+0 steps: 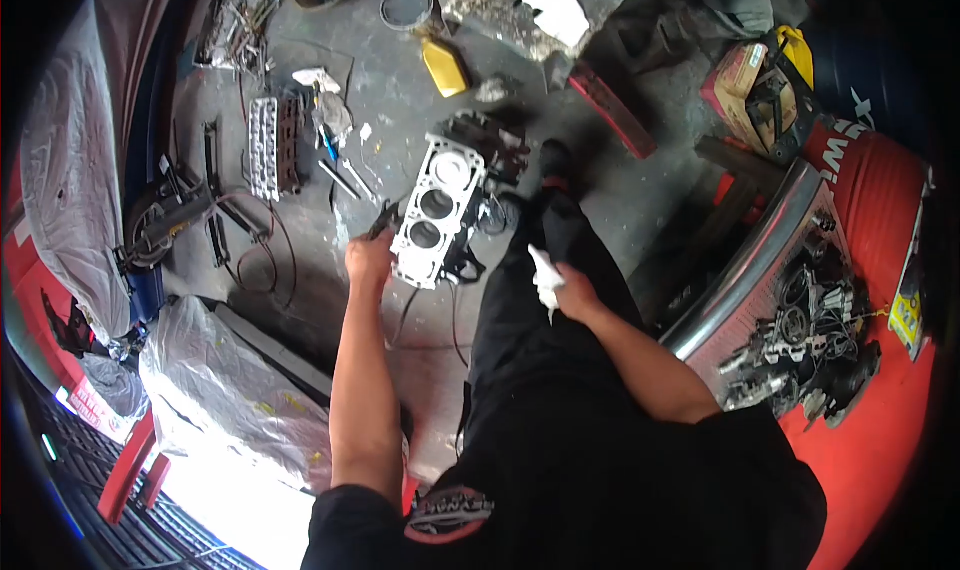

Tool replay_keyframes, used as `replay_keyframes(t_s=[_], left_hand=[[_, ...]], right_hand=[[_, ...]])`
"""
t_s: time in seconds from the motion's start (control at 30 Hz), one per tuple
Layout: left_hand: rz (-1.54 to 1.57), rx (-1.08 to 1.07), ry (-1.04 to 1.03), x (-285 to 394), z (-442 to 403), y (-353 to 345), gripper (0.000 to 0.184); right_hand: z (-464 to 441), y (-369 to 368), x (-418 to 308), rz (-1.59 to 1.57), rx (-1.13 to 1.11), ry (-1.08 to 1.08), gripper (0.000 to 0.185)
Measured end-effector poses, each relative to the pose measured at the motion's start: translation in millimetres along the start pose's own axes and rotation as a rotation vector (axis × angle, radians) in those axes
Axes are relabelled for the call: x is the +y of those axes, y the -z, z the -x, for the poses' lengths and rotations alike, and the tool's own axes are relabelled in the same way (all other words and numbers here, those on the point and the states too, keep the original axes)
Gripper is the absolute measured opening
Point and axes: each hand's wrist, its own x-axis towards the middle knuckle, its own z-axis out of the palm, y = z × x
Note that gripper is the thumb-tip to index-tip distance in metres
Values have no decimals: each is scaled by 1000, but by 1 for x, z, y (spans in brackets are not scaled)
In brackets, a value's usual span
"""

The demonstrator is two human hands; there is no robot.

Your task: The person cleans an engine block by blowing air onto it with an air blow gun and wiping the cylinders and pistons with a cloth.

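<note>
An engine block (440, 185) with a bright machined top face and a row of round bores sits in front of me, tilted in the view. My left hand (370, 260) is closed at its left edge, around a dark metal piece (384, 221) that sticks out beside the block. Whether that piece is part of the block I cannot tell. My right hand (573, 292) grips a crumpled white rag (544, 275) above my leg, apart from the block. The topmost bore looks filled with a pale round face, while the bores below it look dark.
A cylinder head (265, 150) lies on the floor at left, near slim tools (345, 178). Beyond are a yellow bottle (444, 67), a round tub (406, 6) and a tool tray (235, 30). A red bar (612, 108) and a parts-laden red drum (885, 200) stand right.
</note>
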Motion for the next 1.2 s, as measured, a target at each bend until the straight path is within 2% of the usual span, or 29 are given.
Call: replay_keyframes(t_s=[0.13,0.27,0.4,0.5,0.6,0.77,0.87,0.93,0.97,1.0,1.07,1.2], left_hand=[[100,1,-61,-9,34,0,33],[161,-21,-119,-56,86,-11,29],[72,0,-117,-57,109,-37,28],[21,-31,-77,-59,103,-51,31],[-42,28,-163,-85,86,-63,33],[-35,12,-140,-70,83,-57,36],[-67,0,-132,-55,75,-53,37],[-186,33,-217,-49,57,-59,38],[-148,7,-143,-48,51,-60,40],[-106,-8,-154,-47,50,-57,41],[-105,-19,-137,-43,56,-49,40],[-168,27,-132,-46,69,-54,39]], right_hand=[[10,4,-15,82,48,40,41],[6,2,-11,4,39,13,38],[4,-5,-21,4,39,32,36],[13,7,-34,67,31,40,37],[13,5,-32,44,10,22,39],[5,-3,-22,96,6,41,42],[9,-5,-38,68,-1,9,43],[4,0,-58,90,49,136,43],[3,3,-69,68,58,129,41],[5,8,-82,47,49,97,40],[-3,7,-75,29,33,112,46],[-14,7,-43,124,-11,105,44]])
